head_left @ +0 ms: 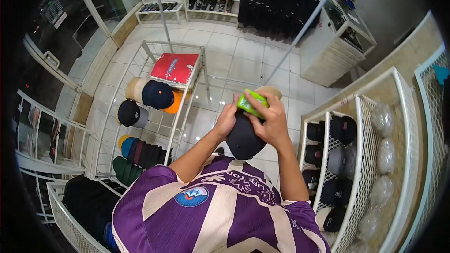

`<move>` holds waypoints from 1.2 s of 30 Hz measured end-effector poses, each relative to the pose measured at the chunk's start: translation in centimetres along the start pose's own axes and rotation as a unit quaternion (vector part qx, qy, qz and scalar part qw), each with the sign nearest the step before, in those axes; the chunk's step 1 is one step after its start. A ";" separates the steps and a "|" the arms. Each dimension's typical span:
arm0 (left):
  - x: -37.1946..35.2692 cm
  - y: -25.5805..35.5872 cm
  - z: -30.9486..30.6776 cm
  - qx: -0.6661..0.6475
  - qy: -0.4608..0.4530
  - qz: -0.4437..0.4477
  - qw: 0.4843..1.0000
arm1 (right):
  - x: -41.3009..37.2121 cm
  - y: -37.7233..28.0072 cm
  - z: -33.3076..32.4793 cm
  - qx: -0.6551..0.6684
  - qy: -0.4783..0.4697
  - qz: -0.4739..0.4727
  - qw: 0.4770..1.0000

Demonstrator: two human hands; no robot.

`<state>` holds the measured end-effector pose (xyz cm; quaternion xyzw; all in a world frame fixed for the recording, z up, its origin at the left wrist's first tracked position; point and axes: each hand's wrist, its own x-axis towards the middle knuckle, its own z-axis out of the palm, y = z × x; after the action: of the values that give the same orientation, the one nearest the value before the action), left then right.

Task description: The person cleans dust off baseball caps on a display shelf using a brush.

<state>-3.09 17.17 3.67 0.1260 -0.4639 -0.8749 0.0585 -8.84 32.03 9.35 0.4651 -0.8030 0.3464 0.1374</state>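
Close in front of my chest, my left hand (227,119) grips the side of a dark baseball cap (243,137), its rounded crown toward me. My right hand (273,121) is closed round a bright green object (252,104) with pale marks, pressed against the cap's far upper part. Its shape is like a small soft packet or a brush; I cannot tell which. Behind the right-hand fingers shows a beige rounded brim (270,92). Both thumbs lie near the green object, and the left fingertips are partly hidden behind the cap.
On the left, a white wire rack (185,107) carries a red packet (174,68), a navy cap (157,94) and several other caps. A slatted shelf (358,159) of caps stands close on my right. Dark clothes (276,7) hang at the back beside a counter (328,49).
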 end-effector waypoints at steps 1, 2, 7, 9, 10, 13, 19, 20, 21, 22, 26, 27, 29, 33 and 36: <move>0.7 0.8 -0.9 0.003 0.003 0.008 1.000 | 1.2 1.2 0.8 0.003 0.003 -0.008 1.000; 1.2 1.5 -1.8 0.007 -0.011 0.004 1.000 | 2.2 2.9 1.9 -0.017 0.072 0.048 0.996; 3.7 2.5 -6.1 -0.009 -0.019 -0.007 1.000 | 4.3 2.0 6.3 -0.002 0.053 0.000 0.999; 3.6 2.9 -6.0 -0.004 -0.021 -0.018 1.000 | 4.8 1.6 5.9 0.080 -0.020 -0.011 0.997; 3.6 3.2 -5.8 0.000 -0.024 -0.019 1.000 | 5.0 2.9 6.0 0.049 0.041 0.023 0.998; 4.9 2.9 -6.2 0.029 -0.025 -0.018 0.999 | 5.8 5.8 6.4 -0.013 0.150 0.122 0.981; 6.0 1.8 -6.3 0.021 -0.036 0.002 0.999 | 5.3 6.0 6.7 0.053 0.080 0.005 0.995; 5.9 2.0 -6.2 0.031 -0.042 0.008 0.999 | 5.4 7.6 6.6 0.041 0.112 0.078 0.990; 5.9 1.9 -6.3 0.033 -0.040 0.004 0.999 | 5.6 7.8 6.7 0.044 0.111 0.082 0.989; 6.0 1.8 -6.2 0.030 -0.059 0.002 0.998 | 5.6 8.0 6.7 0.051 0.145 0.137 0.979; 7.2 -0.7 -6.2 -0.050 -0.027 0.031 0.998 | 4.7 5.9 6.2 0.042 0.064 0.024 0.997; 7.0 -0.3 -6.0 -0.050 -0.030 0.028 0.998 | 4.8 5.3 5.4 0.050 0.023 0.001 0.999; 6.6 1.1 -5.9 -0.020 -0.081 -0.017 0.996 | 4.7 8.2 6.1 0.077 0.127 0.113 0.982; 6.8 1.2 -5.7 -0.034 -0.071 -0.022 0.997 | 4.9 8.1 6.4 0.090 0.189 0.174 0.962; 7.5 0.3 -7.2 -0.028 -0.094 -0.028 0.995 | 4.4 6.2 6.2 0.050 0.081 0.026 0.995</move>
<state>-8.33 9.61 -1.18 0.0542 -0.4393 -0.8967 -0.0067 -15.82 26.92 4.58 0.4208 -0.7828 0.4261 0.1690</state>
